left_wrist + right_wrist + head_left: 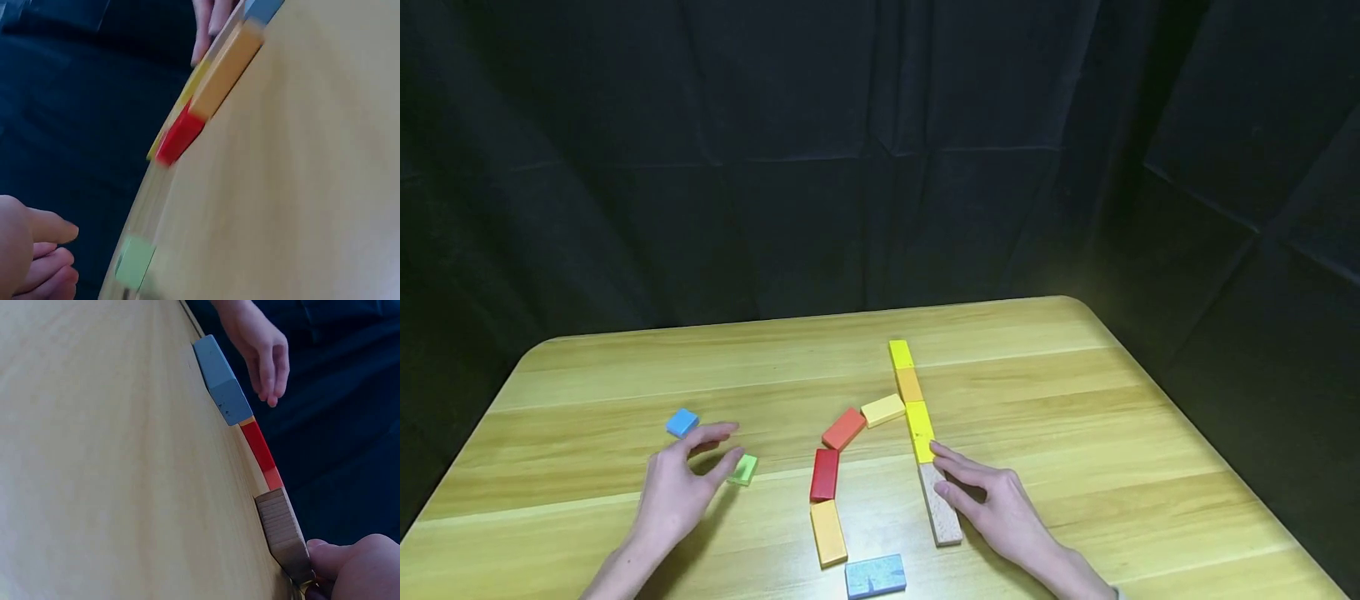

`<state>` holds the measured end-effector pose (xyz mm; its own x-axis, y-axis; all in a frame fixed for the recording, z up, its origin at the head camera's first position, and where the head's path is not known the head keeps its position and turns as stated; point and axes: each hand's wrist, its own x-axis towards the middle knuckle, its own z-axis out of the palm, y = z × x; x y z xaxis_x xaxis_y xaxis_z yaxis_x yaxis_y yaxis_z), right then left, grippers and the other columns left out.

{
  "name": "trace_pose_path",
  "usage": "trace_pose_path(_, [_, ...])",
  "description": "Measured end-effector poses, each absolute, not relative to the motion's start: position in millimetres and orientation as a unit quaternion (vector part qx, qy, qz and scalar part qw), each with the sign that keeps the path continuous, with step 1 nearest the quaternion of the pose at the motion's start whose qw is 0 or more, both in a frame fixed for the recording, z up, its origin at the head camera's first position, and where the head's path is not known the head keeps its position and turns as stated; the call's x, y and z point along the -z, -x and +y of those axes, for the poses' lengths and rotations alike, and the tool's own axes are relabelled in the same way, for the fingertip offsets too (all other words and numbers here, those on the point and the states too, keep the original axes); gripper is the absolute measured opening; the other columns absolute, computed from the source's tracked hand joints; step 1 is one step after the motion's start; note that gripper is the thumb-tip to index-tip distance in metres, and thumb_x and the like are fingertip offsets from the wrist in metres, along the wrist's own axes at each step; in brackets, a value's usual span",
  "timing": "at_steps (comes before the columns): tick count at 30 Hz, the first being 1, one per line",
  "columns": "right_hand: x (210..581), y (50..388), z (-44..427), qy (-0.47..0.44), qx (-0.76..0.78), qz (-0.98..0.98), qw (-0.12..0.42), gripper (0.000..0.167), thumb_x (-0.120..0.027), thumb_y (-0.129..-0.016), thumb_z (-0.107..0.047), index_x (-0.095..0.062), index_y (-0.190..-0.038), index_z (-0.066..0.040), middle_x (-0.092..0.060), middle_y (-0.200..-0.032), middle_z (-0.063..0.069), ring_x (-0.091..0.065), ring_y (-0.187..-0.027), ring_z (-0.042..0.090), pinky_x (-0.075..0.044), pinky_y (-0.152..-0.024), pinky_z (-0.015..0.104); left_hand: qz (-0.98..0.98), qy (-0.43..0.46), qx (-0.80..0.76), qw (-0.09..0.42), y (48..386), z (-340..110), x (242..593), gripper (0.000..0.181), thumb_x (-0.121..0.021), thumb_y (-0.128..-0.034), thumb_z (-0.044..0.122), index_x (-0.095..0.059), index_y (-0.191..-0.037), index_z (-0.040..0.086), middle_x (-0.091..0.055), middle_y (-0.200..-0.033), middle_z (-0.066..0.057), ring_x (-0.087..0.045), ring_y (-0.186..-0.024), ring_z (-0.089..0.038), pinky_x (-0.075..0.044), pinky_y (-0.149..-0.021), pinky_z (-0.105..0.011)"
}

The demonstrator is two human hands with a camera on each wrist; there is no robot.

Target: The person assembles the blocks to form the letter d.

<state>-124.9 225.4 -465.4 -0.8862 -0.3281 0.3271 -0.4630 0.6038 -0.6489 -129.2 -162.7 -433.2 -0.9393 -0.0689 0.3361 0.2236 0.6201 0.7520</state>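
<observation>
My left hand (679, 485) hovers over the table at left, thumb and fingers spread apart, holding nothing. Its thumb tip is nearest a small green block (743, 470), also seen in the left wrist view (134, 261). Just beyond the fingers lies a blue block (682, 422). My right hand (992, 508) rests beside a straight row of blocks. Its fingertips touch the edge of a yellow block (920, 427), and the thumb lies on a pale speckled wooden block (940, 508) at the row's near end. The fingers' undersides are hidden.
A curve of flat blocks bends left from the row: cream (883, 410), light red (843, 429), dark red (824, 475), orange (828, 533) and mottled blue (876, 576). The row's far end has an orange block (909, 385) and a yellow one. A dark curtain (775, 167) hangs behind.
</observation>
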Motion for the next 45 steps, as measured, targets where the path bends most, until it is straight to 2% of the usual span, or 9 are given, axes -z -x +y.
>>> trace_pose_path(3, [465,124,226,-0.220,-0.387,-0.891,0.089,0.036,-0.069,-0.095,-0.025,-0.069,-0.125,-0.005,-0.059,-0.140,-0.004,-0.058,-0.125,0.019,-0.051,-0.101,0.038,-0.886,0.036,0.419,0.198,143,-176,436,0.029,-0.076,-0.0869,0.007,-0.070,-0.114,0.001,-0.073,-0.109,-0.016,-0.070,-0.100,-0.036,-0.057,-0.085,-0.052])
trace_pose_path(6, [465,124,226,-0.220,-0.386,-0.891,0.088,0.036,-0.069,-0.095,-0.025,-0.069,-0.126,-0.005,-0.059,-0.141,-0.005,-0.058,-0.125,0.019,-0.051,-0.101,0.038,-0.889,0.019,0.405,0.212,154,-189,437,0.030,-0.075,-0.0878,0.007,-0.070,-0.116,0.000,-0.072,-0.109,-0.021,-0.069,-0.099,-0.039,-0.060,-0.076,-0.034])
trace_pose_path(7, [465,124,226,-0.220,-0.385,-0.892,0.087,0.037,-0.068,-0.095,-0.026,-0.069,-0.126,-0.006,-0.059,-0.141,-0.005,-0.057,-0.125,0.019,-0.051,-0.101,0.039,-0.890,0.012,0.402,0.215,158,-193,437,0.030,-0.075,-0.0877,0.007,-0.070,-0.116,-0.001,-0.072,-0.110,-0.022,-0.069,-0.100,-0.040,-0.060,-0.075,-0.035])
trace_pose_path(10, [465,124,225,-0.222,-0.384,-0.892,0.086,0.036,-0.068,-0.096,-0.025,-0.069,-0.126,-0.005,-0.059,-0.141,-0.004,-0.058,-0.126,0.019,-0.051,-0.101,0.040,-0.897,-0.008,0.391,0.206,165,-203,438,0.034,-0.075,-0.0875,0.009,-0.069,-0.119,0.000,-0.071,-0.113,-0.024,-0.068,-0.101,-0.042,-0.056,-0.073,-0.032])
trace_pose_path(13, [465,124,224,-0.226,-0.385,-0.890,0.089,0.036,-0.069,-0.095,-0.023,-0.069,-0.125,-0.004,-0.059,-0.141,-0.002,-0.058,-0.125,0.020,-0.051,-0.100,0.039,-0.906,-0.030,0.380,0.185,169,-209,441,0.038,-0.076,-0.0861,0.011,-0.068,-0.121,0.000,-0.070,-0.114,-0.025,-0.068,-0.099,-0.040,-0.054,-0.074,-0.039])
trace_pose_path(16, [465,123,224,-0.229,-0.386,-0.889,0.090,0.036,-0.070,-0.094,-0.021,-0.068,-0.125,-0.003,-0.059,-0.141,-0.001,-0.058,-0.125,0.021,-0.051,-0.100,0.039,-0.911,-0.041,0.375,0.168,170,-213,444,0.039,-0.077,-0.0851,0.011,-0.067,-0.122,-0.001,-0.070,-0.111,-0.024,-0.067,-0.095,-0.037,-0.049,-0.073,-0.032])
trace_pose_path(23, [465,123,225,-0.225,-0.378,-0.894,0.092,0.035,-0.069,-0.095,-0.022,-0.069,-0.125,-0.004,-0.059,-0.141,-0.002,-0.058,-0.125,0.020,-0.051,-0.100,0.042,-0.908,-0.038,0.378,0.173,170,-219,447,0.037,-0.077,-0.0860,0.008,-0.066,-0.120,-0.003,-0.071,-0.109,-0.023,-0.069,-0.098,-0.037,-0.057,-0.078,-0.030])
trace_pose_path(32, [466,125,224,-0.224,-0.383,-0.892,0.087,0.037,-0.069,-0.095,-0.024,-0.068,-0.126,-0.004,-0.059,-0.141,-0.004,-0.057,-0.125,0.019,-0.051,-0.100,0.042,-0.908,-0.045,0.386,0.159,169,-228,445,0.039,-0.080,-0.0847,0.013,-0.067,-0.117,-0.004,-0.071,-0.110,-0.025,-0.070,-0.100,-0.038,-0.051,-0.072,-0.008])
trace_pose_path(45, [465,126,224,-0.225,-0.384,-0.891,0.091,0.036,-0.070,-0.095,-0.023,-0.069,-0.125,-0.004,-0.059,-0.140,-0.003,-0.058,-0.125,0.019,-0.051,-0.100,0.041,-0.914,-0.066,0.364,0.168,170,-228,448,0.039,-0.084,-0.0815,0.018,-0.070,-0.113,-0.001,-0.073,-0.108,-0.022,-0.073,-0.095,-0.036,-0.058,-0.074,-0.026])
